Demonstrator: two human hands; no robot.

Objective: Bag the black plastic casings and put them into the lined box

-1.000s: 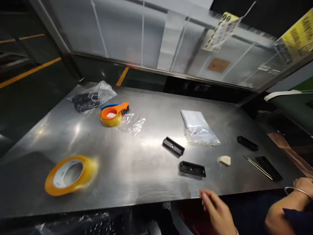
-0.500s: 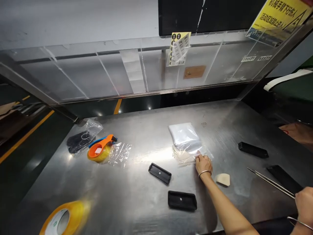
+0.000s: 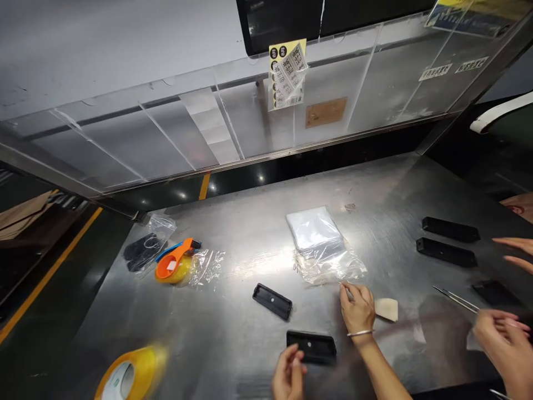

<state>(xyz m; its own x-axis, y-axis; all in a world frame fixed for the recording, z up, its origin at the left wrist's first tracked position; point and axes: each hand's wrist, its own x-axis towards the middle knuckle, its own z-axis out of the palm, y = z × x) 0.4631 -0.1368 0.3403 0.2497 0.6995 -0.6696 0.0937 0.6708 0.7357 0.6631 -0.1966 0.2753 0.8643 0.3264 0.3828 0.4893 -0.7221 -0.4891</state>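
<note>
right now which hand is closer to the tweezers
Right. The right hand is just by the end of the tweezers; the left hand is well to their left, beside the beige pad.

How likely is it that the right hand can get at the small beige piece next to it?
Probably yes: the right hand sits just beside the small beige piece, and nothing appears to lie between them.

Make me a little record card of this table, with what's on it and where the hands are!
Table: steel table
Hands seen: four
Bangle hand: beside a pale wedge
Lower hand: by a black plastic tray
Far hand: near metal tweezers
Edge fingers: near a black bar
Bag: clear plastic bag
Tape: orange tape dispenser
</note>
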